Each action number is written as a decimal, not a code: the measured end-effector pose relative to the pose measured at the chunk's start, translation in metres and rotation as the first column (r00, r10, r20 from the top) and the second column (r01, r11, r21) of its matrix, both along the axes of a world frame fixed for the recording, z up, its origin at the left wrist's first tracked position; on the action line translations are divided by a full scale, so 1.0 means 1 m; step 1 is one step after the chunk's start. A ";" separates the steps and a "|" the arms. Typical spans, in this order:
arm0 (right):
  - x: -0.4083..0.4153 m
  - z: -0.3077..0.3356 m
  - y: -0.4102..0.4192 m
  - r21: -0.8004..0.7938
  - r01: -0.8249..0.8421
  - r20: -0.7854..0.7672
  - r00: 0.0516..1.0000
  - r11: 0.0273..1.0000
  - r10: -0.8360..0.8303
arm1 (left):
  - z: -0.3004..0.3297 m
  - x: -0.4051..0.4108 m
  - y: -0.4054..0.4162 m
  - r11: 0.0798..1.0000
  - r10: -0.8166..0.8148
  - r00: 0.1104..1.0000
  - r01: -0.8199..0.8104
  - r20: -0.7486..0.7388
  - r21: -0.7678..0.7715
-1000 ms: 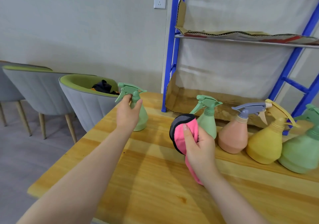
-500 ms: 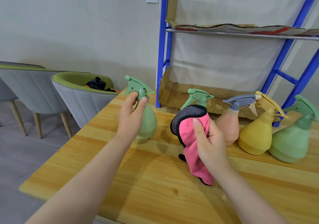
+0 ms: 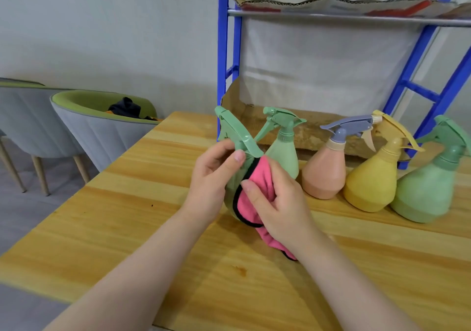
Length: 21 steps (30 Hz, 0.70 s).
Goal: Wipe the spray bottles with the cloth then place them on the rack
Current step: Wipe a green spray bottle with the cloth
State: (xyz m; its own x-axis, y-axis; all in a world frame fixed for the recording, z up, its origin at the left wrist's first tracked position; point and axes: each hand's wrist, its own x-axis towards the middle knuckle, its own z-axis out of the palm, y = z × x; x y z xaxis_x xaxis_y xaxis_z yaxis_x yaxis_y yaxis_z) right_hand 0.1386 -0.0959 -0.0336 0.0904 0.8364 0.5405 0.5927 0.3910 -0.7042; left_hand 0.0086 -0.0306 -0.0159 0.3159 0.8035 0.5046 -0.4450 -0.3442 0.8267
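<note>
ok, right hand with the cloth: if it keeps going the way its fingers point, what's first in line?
Likely the green bottle the left hand holds; the right hand already presses the pink cloth against it.

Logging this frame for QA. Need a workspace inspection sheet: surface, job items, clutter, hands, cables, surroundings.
Surface: wooden table, small dark specks and an orange stain on the top.
Job's things: held green bottle lifted off the table, pink cloth pressed on its body; four more bottles standing on the table: light green bottle, peach bottle, yellow bottle, right green bottle. Blue rack behind, shelf lined with cardboard.
Clutter: nothing seen.
Hands: left hand grips the held bottle's neck; right hand holds the cloth.
Cables: nothing seen.
Surroundings: grey-green chair with a dark item on its seat, plain wall.
</note>
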 end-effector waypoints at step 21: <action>-0.007 -0.005 -0.006 -0.079 0.007 0.005 1.000 0.997 -0.006 | 0.007 -0.007 0.000 0.928 0.053 0.950 0.068 0.309 -0.366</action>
State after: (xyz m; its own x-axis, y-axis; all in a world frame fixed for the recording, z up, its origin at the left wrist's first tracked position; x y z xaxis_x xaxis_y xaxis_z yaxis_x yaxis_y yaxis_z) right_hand 0.1315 -0.1020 -0.0385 0.0936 0.8760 0.4732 0.5982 0.3304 -0.7300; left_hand 0.0016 -0.0305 -0.0088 0.2000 0.9483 0.2466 -0.6988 -0.0384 0.7143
